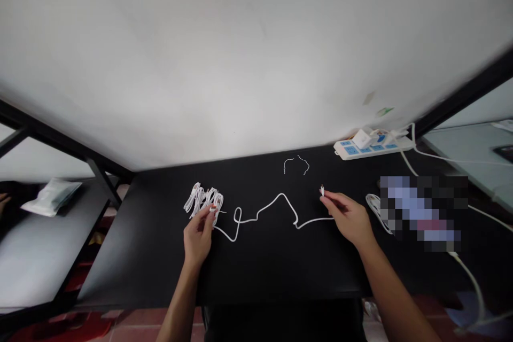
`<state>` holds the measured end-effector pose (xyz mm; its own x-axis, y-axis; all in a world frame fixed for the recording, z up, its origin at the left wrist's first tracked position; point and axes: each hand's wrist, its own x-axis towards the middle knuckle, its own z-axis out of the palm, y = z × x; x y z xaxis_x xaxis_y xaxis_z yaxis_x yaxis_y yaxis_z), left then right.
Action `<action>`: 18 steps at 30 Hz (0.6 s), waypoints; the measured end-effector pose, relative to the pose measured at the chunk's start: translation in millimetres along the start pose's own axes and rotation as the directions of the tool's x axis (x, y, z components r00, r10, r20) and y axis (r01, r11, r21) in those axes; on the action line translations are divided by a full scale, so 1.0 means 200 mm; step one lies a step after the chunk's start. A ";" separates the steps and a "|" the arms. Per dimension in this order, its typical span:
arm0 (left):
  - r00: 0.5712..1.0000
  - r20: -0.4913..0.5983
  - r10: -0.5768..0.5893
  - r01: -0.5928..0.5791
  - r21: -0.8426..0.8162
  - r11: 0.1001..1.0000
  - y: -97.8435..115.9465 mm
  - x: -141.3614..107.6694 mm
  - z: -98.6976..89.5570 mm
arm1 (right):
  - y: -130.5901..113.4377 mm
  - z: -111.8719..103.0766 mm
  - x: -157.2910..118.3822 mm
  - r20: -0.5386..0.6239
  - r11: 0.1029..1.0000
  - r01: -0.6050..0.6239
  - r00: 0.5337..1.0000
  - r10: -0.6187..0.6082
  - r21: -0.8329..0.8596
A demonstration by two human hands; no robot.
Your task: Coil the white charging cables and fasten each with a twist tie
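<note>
A white charging cable [276,197] runs loosely in bends across the black table between my hands. My left hand [199,235] is closed on one end of it, pinching a plug with an orange-red spot. The fingers of my right hand [348,216] pinch the small white connector at the other end, its metal tip pointing up. Just behind my left hand lie several bundled white cables [197,196], partly hidden by the fingers. Two short pieces of thin white twist tie [306,163] rest on the table farther back.
A white power strip [348,150] with a plugged-in charger [363,138] stands against the wall at the back right. Another coiled white cable [377,211] lies right of my right hand, beside a blurred-out object. A plastic packet [52,196] sits on the neighbouring left table.
</note>
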<state>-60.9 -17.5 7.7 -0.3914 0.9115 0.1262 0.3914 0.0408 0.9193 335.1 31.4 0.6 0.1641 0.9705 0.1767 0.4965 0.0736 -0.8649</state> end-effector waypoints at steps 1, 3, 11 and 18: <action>1.000 -0.011 0.008 -0.008 0.003 1.000 0.00 0.00 0.01 | 0.00 0.00 0.00 -0.001 1.000 -0.018 1.000 0.018 0.015; 0.999 -0.030 0.031 -0.030 0.021 0.999 0.00 0.00 0.02 | -0.01 0.00 0.00 -0.006 0.999 -0.041 0.999 0.042 0.036; 0.996 -0.078 0.035 -0.032 0.031 0.999 0.02 0.00 0.02 | -0.02 0.01 -0.01 -0.015 0.991 -0.097 0.995 0.099 0.088; 0.997 0.067 0.041 -0.040 -0.017 0.999 0.10 0.03 0.00 | -0.06 -0.02 -0.02 0.050 0.964 -0.183 0.983 0.177 0.193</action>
<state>-56.1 -12.1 27.0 -0.3186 0.9377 0.1386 0.3926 -0.0026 0.9197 331.3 24.9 12.8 0.2060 0.9785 -0.0028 0.2838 -0.0625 -0.9568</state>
